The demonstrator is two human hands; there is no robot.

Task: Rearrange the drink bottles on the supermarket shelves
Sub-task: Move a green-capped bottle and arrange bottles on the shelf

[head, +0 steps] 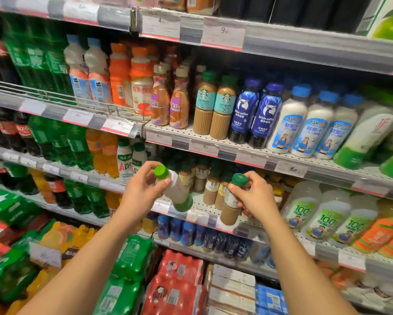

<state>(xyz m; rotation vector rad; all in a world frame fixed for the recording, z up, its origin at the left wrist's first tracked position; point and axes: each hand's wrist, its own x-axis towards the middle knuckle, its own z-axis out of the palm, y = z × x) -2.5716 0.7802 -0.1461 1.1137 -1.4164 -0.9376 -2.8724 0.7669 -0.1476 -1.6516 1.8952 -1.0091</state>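
My left hand (pixel 143 188) grips a white bottle with a green cap and green base (pixel 177 189), tilted with its cap toward me, in front of the third shelf. My right hand (pixel 254 196) grips a brown coffee bottle with a dark green cap (pixel 233 201) by its neck, held about upright beside the white one. Both bottles hang in the air just before the perforated shelf (pixel 202 206), where more brown coffee bottles (pixel 210 187) stand in a row behind them.
The shelf above carries coffee bottles (pixel 211 105), blue bottles (pixel 257 112) and white coconut-drink bottles (pixel 304 123). Similar green-based white bottles (pixel 368 135) stand at its right end. Soda bottles fill the left shelves. Shrink-wrapped packs (pixel 175 289) lie stacked at the bottom.
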